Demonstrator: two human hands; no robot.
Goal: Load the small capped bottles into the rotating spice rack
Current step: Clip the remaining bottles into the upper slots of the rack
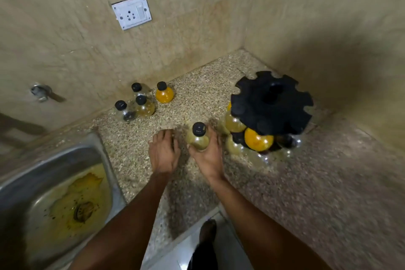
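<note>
Four capped bottles (140, 101) stand by the wall, one bottle (198, 138) is in a hand, one black rack (271, 103) carries several more, hard to count.

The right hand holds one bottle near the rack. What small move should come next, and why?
Probably carry the bottle in the right hand a little to the right, toward the rack. The rack stands close on that side with bottles already hanging under it, and its top shows free notches. The left hand rests empty on the counter.
</note>
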